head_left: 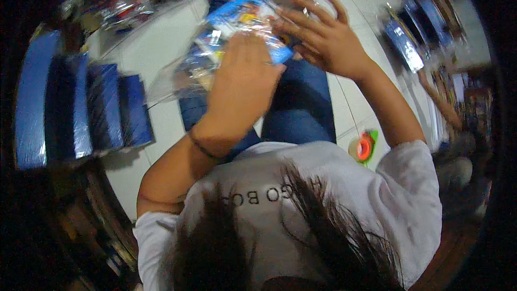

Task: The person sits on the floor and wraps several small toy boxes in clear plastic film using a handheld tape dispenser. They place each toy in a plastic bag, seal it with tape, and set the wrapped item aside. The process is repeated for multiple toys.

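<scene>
I saw left hand flat, fingers together on clear blue packet, right hand fingers spread, gripping its far edge, over lap

Clear packets and blue packs around the two grips

A clear plastic packet with a blue, white and yellow card lies under the left grip and touches the right grip. Flat blue packs stand left of both; more blue packets lie to the right.
</scene>
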Demonstrator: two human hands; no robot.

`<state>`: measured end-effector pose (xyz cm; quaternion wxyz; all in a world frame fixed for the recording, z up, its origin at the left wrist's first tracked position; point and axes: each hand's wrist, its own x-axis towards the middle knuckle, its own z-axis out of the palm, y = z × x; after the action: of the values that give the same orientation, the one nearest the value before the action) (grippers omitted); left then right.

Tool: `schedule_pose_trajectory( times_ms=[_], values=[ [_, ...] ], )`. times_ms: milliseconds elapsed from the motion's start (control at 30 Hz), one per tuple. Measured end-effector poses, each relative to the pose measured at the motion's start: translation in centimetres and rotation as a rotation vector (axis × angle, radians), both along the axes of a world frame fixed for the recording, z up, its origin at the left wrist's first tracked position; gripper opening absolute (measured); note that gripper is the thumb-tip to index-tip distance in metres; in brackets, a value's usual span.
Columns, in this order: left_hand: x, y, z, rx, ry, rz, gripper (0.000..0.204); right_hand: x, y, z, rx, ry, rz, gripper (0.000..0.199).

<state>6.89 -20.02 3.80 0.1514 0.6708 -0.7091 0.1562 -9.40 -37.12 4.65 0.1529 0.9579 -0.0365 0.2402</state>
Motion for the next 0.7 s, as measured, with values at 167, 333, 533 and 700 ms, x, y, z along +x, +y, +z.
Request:
schedule_pose_trajectory(
  times_ms=[167,333,533,700],
  values=[
    [0.6,0.4,-1.3,-0.174,-0.041,-0.051,0.034,-19.6,-2.0,-7.8,0.282,-0.377,-0.870,0.052],
    [0.4,0.0,-0.8,-0.204,-0.201,0.043,0.037,-40.4,7.1,-24.7,1.172,0.369,-1.818,0.104],
    [-0.1,0.5,-1.1,-0.215,-0.066,-0.009,0.034,-37.4,9.4,-34.4,1.372,-0.399,-1.879,0.069],
    [-0.3,0.9,-1.5,-0.255,0.027,-0.106,0.026,-22.4,1.0,-16.1,1.609,-1.350,-0.694,0.054]
  ],
)
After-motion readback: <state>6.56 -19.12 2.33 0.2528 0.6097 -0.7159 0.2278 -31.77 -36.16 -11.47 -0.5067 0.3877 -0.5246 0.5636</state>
